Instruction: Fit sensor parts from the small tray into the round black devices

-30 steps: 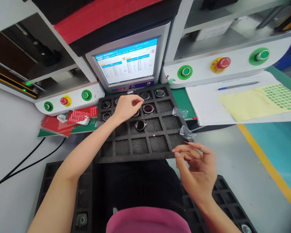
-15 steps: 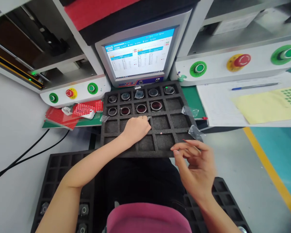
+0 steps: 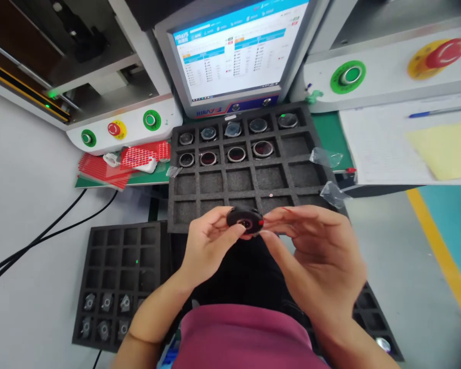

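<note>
Both hands grip a small round black part (image 3: 245, 220) above the near edge of the foam tray (image 3: 249, 182): the left hand (image 3: 207, 243) pinches its left side, the right hand (image 3: 318, 261) its right. Its centre looks reddish, perhaps a lens. Similar parts (image 3: 236, 154) fill the tray's far rows.
</note>
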`<state>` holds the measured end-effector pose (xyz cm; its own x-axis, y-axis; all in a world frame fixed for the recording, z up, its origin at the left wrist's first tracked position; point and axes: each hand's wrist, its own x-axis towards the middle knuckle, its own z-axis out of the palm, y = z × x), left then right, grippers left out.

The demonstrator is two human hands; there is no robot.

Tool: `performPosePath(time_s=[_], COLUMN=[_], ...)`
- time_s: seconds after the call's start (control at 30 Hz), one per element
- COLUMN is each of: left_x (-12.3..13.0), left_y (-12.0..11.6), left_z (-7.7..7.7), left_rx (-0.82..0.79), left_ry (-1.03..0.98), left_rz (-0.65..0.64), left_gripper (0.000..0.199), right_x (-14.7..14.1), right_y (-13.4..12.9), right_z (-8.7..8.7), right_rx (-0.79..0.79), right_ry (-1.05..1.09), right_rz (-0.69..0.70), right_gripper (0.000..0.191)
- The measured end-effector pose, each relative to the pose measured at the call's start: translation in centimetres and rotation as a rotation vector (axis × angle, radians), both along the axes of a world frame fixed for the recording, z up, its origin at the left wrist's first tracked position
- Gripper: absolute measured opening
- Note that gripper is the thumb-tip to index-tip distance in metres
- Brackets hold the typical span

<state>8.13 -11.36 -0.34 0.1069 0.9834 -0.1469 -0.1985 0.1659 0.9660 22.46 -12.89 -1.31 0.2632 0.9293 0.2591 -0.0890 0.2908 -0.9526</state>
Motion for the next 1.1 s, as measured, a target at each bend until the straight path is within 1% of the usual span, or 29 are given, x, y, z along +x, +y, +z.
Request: performPosePath(time_s=[0.13, 0.27, 0.43, 0.57, 0.67, 0.8, 0.97, 1.1], left_x=[-0.4, -1.2, -2.2, -2.7, -3.0, -3.3, -3.3, -3.4], left_y=[-1.4, -2.2, -2.3, -2.2, -2.4, -2.6, -2.6, -2.7], left_z=[-0.1, 0.0, 0.1, 0.1, 0.1, 0.2, 0.2, -0.1], left_rx=[0.137, 0.24, 0.379, 0.458, 0.451, 0.409, 0.415, 0.407], left_ry=[0.071, 0.148, 0.289, 0.354, 0.391, 0.409, 0.369, 0.304], left_rz=[0.045, 0.022, -0.031, -0.03, -0.04, -0.063, -0.087, -0.098], left_gripper=[0.012, 0.013, 0.022, 0.022, 0.022, 0.023, 0.02, 0.028], right_x=[-0.4, -0.4, -0.7, -0.7, -0.5, 0.1, 0.7, 0.6], right_y=[-0.5, -0.9, -1.2, -1.3, -1.1, -0.6, -0.3, -0.2], right_z=[0.5, 0.7, 0.7, 0.9, 1.1, 1.4, 1.3, 1.0], right_rx=[0.023, 0.043, 0.055, 0.074, 0.054, 0.027, 0.041, 0.071], right_ry=[0.035, 0.03, 0.017, 0.008, 0.01, 0.026, 0.014, 0.034], right_rz=[0.016, 0.014, 0.024, 0.026, 0.067, 0.178, 0.282, 0.303], right_gripper=[0.045, 0.05, 0.05, 0.052, 0.051, 0.046, 0.038, 0.039])
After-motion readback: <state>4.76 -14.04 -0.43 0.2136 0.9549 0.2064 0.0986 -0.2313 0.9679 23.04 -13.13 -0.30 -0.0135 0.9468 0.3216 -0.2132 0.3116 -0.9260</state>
